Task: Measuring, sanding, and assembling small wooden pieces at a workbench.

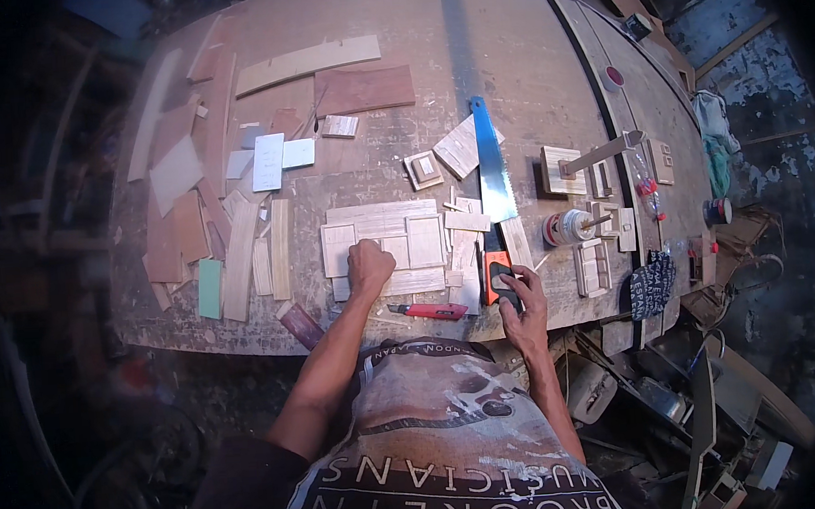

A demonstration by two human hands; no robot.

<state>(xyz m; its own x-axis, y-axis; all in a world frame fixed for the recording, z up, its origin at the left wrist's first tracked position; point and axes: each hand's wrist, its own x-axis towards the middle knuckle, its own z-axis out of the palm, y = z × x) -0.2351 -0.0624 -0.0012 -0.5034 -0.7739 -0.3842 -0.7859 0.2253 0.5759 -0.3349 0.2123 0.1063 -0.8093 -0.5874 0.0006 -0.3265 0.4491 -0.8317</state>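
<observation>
My left hand [369, 268] is closed, its knuckles up and its fingertips hidden, over a flat layout of pale wooden pieces [382, 219] near the table's front edge. What its fingers hold, if anything, cannot be seen. My right hand [524, 305] has its fingers and thumb around the orange and black handle of a handsaw [494, 170]. The saw lies flat, its blade pointing away from me. Between my hands lies a red utility knife [430, 311], and several small wood offcuts [466, 221] crowd the saw's left side.
Boards and offcuts [174, 175] cover the worktable's left part. On the right stand a glue jar [567, 227], a hammer [604, 153] and small wooden frames [593, 268]. Dark cloth [652, 284] hangs at the right edge. Sandpaper [300, 324] lies at the front edge.
</observation>
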